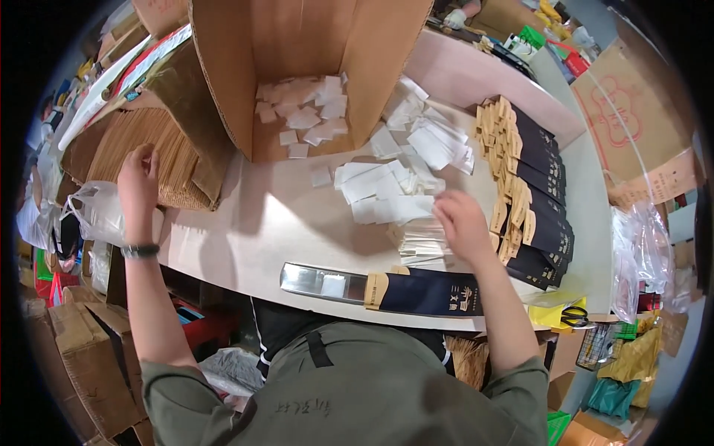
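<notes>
My left hand (139,178) is raised beside a dense stack of thin brown cardboard pieces (160,152) in a carton, its fingers loosely bent and nothing visible in them. At the right edge of a spread of flat white packets (383,182) is my right hand (465,225), fingers curved and slightly apart. Just below it are narrow white slips (424,245). Along the table's front edge lies a long flat shiny silver strip (301,278), partly inside a dark blue sleeve (424,292) with a tan end. A small pale square shows on the strip.
A tall open cardboard box (297,37) with small white squares (301,115) inside stands at the back. Overlapping dark blue and tan sleeves (535,193) are piled at right. Black-handled scissors (573,317) lie by a yellow item at the right corner. Cartons and plastic bags surround the table (245,223).
</notes>
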The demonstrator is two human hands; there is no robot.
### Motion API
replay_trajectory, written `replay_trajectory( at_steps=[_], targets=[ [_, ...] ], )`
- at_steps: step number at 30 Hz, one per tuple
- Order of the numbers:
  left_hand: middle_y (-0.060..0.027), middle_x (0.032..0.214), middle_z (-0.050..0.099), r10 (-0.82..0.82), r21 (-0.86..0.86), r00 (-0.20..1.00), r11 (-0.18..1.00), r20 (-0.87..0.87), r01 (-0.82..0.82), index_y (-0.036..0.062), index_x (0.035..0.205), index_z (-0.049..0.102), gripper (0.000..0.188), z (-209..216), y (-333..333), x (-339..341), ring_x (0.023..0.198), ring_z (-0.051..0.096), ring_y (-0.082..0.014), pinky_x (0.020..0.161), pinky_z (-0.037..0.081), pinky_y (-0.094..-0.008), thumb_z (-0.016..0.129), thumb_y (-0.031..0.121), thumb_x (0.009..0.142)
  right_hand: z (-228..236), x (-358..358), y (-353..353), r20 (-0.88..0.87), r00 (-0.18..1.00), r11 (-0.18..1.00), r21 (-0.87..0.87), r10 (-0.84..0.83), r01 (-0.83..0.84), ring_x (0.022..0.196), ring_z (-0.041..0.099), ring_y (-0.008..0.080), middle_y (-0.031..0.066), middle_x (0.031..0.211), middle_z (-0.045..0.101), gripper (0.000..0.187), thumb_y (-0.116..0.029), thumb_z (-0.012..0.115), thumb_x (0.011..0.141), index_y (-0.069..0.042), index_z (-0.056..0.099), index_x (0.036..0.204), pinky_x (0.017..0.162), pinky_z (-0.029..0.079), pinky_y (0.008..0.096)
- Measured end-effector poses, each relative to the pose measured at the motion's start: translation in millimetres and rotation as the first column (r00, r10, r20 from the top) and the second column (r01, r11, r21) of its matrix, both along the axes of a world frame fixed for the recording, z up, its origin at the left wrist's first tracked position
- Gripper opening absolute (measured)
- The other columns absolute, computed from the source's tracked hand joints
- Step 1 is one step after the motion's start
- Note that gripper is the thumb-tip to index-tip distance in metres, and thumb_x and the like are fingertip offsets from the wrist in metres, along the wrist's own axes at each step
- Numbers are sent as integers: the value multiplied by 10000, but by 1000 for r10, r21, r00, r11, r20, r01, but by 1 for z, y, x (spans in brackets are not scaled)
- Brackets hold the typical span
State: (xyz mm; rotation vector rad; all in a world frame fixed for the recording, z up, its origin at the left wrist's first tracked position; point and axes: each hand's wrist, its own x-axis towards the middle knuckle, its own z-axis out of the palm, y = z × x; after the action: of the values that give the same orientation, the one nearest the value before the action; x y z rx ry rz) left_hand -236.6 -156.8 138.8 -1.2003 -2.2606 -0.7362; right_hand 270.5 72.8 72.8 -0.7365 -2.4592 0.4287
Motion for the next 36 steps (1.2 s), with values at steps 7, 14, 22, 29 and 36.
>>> replay_trajectory(
  at_steps=[7, 14, 22, 29, 36],
  targets=[
    [-212, 632, 606, -8, -296, 955, 950, 297, 100, -7, 792, 659, 145, -38, 21, -18, 611, 639, -336, 576, 476, -414, 599, 119, 835, -11, 4, 14, 411, 911, 995, -96, 34, 7, 964, 607, 376, 162, 1087, 636, 131, -109, 634, 844, -32, 675, 941, 828, 503, 421],
    [-213, 873, 666, 152, -321, 988, 935, -16, -149, 30, 1007, 668, 193, -27, 21, -11, 858, 640, -399, 747, 512, -455, 538, 101, 883, 10, -34, -49, -111, 994, 1000, 3, 2, -1, 904, 614, 382, 183, 1011, 630, 140, -77, 589, 879, -11, 656, 982, 793, 501, 410],
    [-219, 1022, 655, 164, -17, 986, 986, 12, -164, 8, 1134, 640, 252, -34, -1, 14, 960, 621, -388, 835, 497, -437, 524, 103, 932, -52, -88, -147, -6, 975, 934, -286, 222, -215, 871, 605, 301, 105, 928, 630, 256, -125, 701, 816, -42, 643, 1051, 789, 472, 398],
    [52, 761, 496, -333, 402, 552, 916, 764, -5, 9, 939, 630, 163, -100, -84, 116, 732, 422, -52, 629, 359, -230, 571, 152, 992, -44, -59, -151, -67, 992, 986, -117, 109, -117, 951, 571, 311, 118, 1026, 600, 317, -204, 789, 728, -49, 610, 939, 838, 446, 428],
    [-38, 822, 656, -61, -92, 254, 829, 965, 552, -47, 879, 657, 26, -93, -65, 153, 740, 576, -75, 661, 495, -238, 649, -22, 875, -38, -12, -140, 126, 957, 961, -135, 260, -243, 1174, 514, 402, 216, 1277, 551, 308, -188, 780, 729, 0, 572, 856, 993, 426, 482]
  ],
)
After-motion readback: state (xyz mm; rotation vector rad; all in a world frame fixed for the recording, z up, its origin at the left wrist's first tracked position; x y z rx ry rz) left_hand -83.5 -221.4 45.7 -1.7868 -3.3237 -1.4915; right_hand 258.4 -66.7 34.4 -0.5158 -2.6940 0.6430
